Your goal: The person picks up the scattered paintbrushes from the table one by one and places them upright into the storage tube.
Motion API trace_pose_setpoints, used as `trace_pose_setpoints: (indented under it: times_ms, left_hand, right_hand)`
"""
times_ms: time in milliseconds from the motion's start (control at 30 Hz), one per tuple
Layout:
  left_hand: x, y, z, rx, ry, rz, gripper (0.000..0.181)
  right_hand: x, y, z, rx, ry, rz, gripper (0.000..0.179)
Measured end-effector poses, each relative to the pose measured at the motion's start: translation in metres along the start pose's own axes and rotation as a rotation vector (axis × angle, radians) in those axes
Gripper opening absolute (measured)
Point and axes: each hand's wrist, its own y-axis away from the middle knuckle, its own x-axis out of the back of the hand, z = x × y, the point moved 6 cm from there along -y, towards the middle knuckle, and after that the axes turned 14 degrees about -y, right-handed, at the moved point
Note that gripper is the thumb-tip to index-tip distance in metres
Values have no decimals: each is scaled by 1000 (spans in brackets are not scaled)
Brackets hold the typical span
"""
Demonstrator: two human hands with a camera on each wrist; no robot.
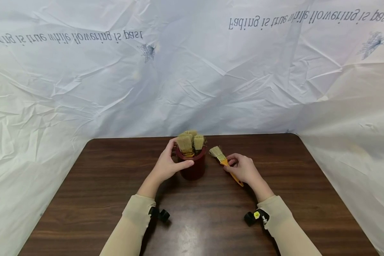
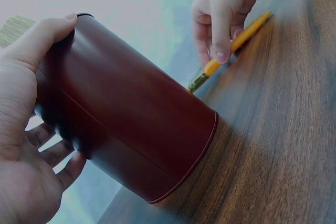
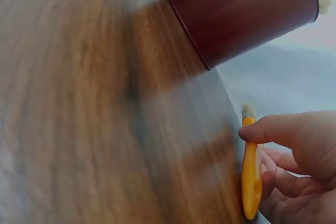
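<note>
A dark red cylindrical pot stands near the table's far edge with several paintbrushes in it, bristles up. My left hand grips the pot near its rim, thumb on the near side and fingers round the far left. In the left wrist view the pot's wall fills the middle. To the right of the pot, my right hand pinches a paintbrush by its yellow handle, bristles pointing away to the left. The right wrist view shows the thumb pressed on that yellow handle, close to the table.
The dark wood-grain table has rounded far corners. A white, wrinkled sheet with printed lettering hangs behind it and on both sides. Each wrist carries a small black camera on a strap.
</note>
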Motion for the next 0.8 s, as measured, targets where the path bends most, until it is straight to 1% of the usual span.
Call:
trace_pose_setpoints:
  times_ms: [100,233,400,633,800]
  left_hand:
    - [0,0,0,-3,4,-1,92]
    - [0,0,0,-4,6,-2,92]
    - [1,0,0,2,3,-2,93]
    - [1,1,-2,2,9,1,93]
    - [0,0,-2,-11,12,1,94]
  right_hand:
    - [4,-1,1,11,-26,12,39]
    - [11,-1,1,22,-90,31,40]
    - [18,0,-8,70,-180,36,40]
    - [28,4,-39,170,-355,31,41]
    - [35,14,-68,236,-416,57,35]
